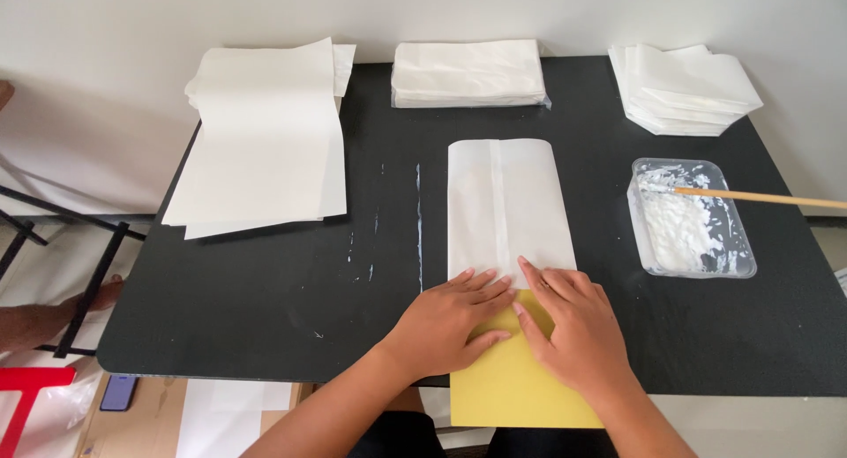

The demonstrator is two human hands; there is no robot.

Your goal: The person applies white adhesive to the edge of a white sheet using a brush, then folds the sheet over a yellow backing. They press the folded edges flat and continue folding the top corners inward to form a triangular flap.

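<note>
A folded white paper sleeve (507, 202) lies lengthwise in the middle of the black table (265, 299), with a seam down its centre. A yellow card (516, 383) sticks out of its near end and hangs over the table's front edge. My left hand (450, 317) presses flat on the sleeve's near edge and the yellow card. Beside it, my right hand (569, 321) lies palm down on the same edge, its fingers touching both paper and card. Neither hand grips anything.
A stack of large white sheets (265, 136) sits far left, a wrapped pack of paper (468, 74) at the back centre, folded white bags (684, 87) back right. A clear tray of white paste (693, 220) with a wooden stick (768, 198) stands right. Paste streaks (418, 211) mark the table.
</note>
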